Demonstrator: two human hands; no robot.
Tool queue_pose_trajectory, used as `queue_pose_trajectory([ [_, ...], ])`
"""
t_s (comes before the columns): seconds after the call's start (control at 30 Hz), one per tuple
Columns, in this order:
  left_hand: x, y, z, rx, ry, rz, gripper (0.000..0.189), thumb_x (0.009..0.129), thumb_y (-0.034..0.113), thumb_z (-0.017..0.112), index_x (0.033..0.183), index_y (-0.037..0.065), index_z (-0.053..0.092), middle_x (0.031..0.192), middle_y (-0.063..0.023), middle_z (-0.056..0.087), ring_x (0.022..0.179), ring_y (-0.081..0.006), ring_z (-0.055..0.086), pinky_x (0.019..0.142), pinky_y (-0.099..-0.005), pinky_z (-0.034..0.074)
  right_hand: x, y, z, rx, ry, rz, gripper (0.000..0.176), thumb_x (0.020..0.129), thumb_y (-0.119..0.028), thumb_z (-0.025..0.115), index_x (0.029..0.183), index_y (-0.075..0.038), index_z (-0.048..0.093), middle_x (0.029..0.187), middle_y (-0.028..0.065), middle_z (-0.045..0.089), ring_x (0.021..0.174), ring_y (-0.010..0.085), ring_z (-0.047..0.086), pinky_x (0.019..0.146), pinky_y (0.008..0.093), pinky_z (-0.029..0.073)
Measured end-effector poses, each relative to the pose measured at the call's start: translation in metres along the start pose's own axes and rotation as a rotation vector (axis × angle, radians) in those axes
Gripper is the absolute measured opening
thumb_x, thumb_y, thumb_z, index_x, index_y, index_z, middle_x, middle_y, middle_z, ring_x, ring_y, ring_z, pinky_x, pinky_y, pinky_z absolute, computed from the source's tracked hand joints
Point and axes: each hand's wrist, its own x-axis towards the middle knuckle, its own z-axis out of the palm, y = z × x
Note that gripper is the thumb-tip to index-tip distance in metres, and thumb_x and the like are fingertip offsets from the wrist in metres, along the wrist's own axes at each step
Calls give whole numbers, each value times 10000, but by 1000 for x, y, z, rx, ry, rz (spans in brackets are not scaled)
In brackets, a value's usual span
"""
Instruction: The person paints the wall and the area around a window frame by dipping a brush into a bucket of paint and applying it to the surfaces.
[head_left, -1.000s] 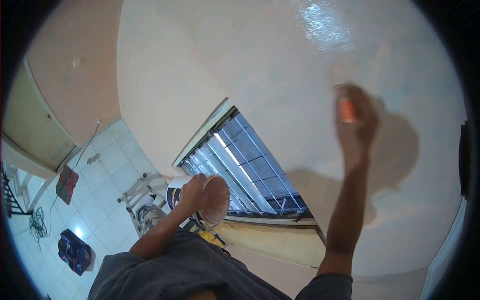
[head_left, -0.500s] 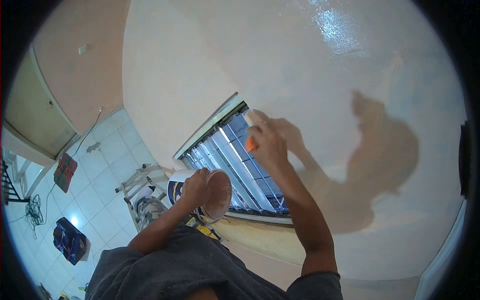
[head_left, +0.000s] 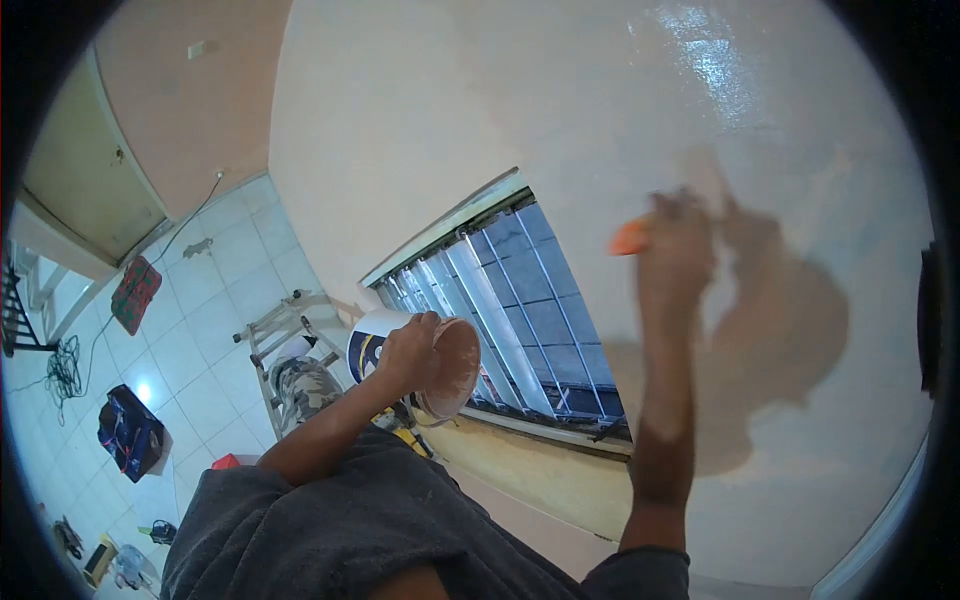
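Note:
My left hand (head_left: 409,352) grips the rim of a white paint bucket (head_left: 374,325). The bucket is tilted so its mouth faces right, and pinkish paint coats the inside. My right hand (head_left: 676,245), smeared by motion, is closed around a paintbrush with an orange handle (head_left: 630,238). It is raised in front of the pale wall (head_left: 420,110), right of the window, and the brush's other end is lost in the blur. A louvred window (head_left: 510,310) with metal bars lies between my two hands.
A metal ladder (head_left: 272,345) stands beside my leg in camouflage trousers (head_left: 302,388). On the tiled floor (head_left: 205,345) lie a dark blue bag (head_left: 131,433), a red-green mat (head_left: 136,295) and a coiled cable (head_left: 64,370). Wet sheen (head_left: 715,70) shows on the upper wall.
My right hand has moved with the paintbrush from the window's upper corner to the wall on the right. The left hand keeps hold of the bucket; the view has shifted slightly.

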Motion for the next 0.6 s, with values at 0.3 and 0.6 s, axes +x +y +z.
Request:
queue_pose_trajectory([
  [0.3,1,-4,-7,33,16,-41,351,706,37,584,1044,-9,498,995,-241,583,872,-425,602,756,-494,494,-50,-111,63,751,-346,76,236,690,-10,649,906,-105,654,972,70,616,924,273,611,734,424,512],
  [0.6,4,-4,-5,13,47,-52,353,706,32,571,1047,-15,492,993,-235,583,857,-422,606,752,-496,495,46,2,-23,367,151,79,145,792,-49,627,920,-109,658,906,62,638,864,260,631,754,370,522],
])
